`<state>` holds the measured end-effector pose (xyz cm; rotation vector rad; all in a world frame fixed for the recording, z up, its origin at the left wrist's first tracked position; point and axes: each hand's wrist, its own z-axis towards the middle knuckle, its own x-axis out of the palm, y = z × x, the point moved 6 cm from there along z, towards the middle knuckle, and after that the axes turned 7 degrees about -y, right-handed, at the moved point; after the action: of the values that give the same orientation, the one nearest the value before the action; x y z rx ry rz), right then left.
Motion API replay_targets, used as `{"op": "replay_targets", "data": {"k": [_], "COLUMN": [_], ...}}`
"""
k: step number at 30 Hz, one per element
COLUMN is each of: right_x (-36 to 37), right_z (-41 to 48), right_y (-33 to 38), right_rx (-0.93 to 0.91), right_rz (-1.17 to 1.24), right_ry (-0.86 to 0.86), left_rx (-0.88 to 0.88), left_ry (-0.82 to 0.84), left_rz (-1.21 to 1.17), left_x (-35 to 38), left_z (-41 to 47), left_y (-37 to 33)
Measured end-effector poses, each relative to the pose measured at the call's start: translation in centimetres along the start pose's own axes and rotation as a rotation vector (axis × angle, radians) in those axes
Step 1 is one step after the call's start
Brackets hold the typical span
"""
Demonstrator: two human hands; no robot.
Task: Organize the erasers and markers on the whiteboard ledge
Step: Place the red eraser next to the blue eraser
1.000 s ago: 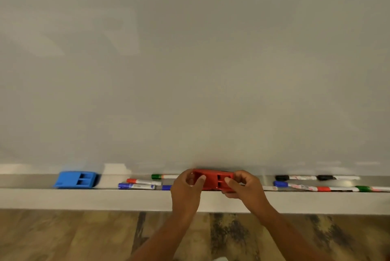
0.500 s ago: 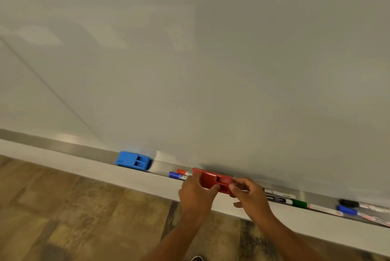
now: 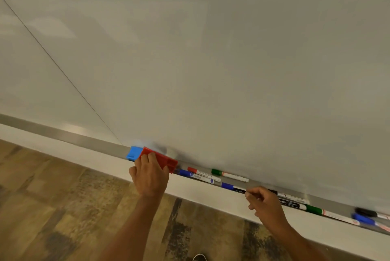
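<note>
My left hand point(image 3: 150, 173) grips the red eraser point(image 3: 165, 160) on the metal ledge point(image 3: 84, 140), pressed up against the blue eraser point(image 3: 133, 152) at its left. Just to the right lie a blue-capped marker point(image 3: 190, 174), a red-capped marker point(image 3: 200, 173) and a green-capped marker point(image 3: 229, 175). My right hand point(image 3: 264, 203) hovers at the ledge's front with curled fingers, its fingertips at a blue-capped marker point(image 3: 232, 187). I cannot tell whether it holds that marker. More markers point(image 3: 316, 210) lie further right along the ledge.
The whiteboard point(image 3: 211, 60) fills the upper view, with a panel seam running diagonally at the left. A white wall strip runs below the ledge, and wood-patterned floor point(image 3: 52, 208) lies underneath. A shoe tip point(image 3: 199, 257) shows at the bottom edge.
My left hand has slid the red eraser left along the ledge until it meets the blue eraser. My right hand has let go of it and moved right to the markers.
</note>
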<state>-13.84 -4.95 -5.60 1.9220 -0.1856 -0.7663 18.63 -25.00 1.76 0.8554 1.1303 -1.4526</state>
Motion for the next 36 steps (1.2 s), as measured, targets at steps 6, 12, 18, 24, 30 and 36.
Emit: {"op": "replay_targets", "data": {"k": [6, 12, 18, 24, 30, 36], "right_x": [-0.3, -0.9, -1.7, -2.5, -3.4, -3.9], "right_z": [-0.3, -0.8, -1.1, -1.4, -1.5, -1.8], "right_y": [0.1, 0.3, 0.3, 0.0, -0.6, -1.1], "right_rx": [-0.013, -0.022, -0.013, -0.011, -0.007, -0.008], "right_rz": [-0.062, -0.081, -0.083, -0.077, -0.076, -0.071], "right_ry": [0.011, -0.011, -0.015, -0.032, -0.051, -0.063], "left_rx": [0.016, 0.043, 0.027, 0.029, 0.031, -0.006], "left_ry": [0.069, 0.128, 0.198, 0.247, 0.264, 0.259], "left_rz": [0.007, 0.059, 0.042, 0.012, -0.002, -0.020], "left_x": [0.6, 2.1, 3.5, 4.4, 4.4, 4.1], "left_z": [1.5, 0.7, -0.8, -2.1, -2.5, -2.0], "left_y": [-0.6, -1.6, -3.1, -4.5, -5.2, -4.5]}}
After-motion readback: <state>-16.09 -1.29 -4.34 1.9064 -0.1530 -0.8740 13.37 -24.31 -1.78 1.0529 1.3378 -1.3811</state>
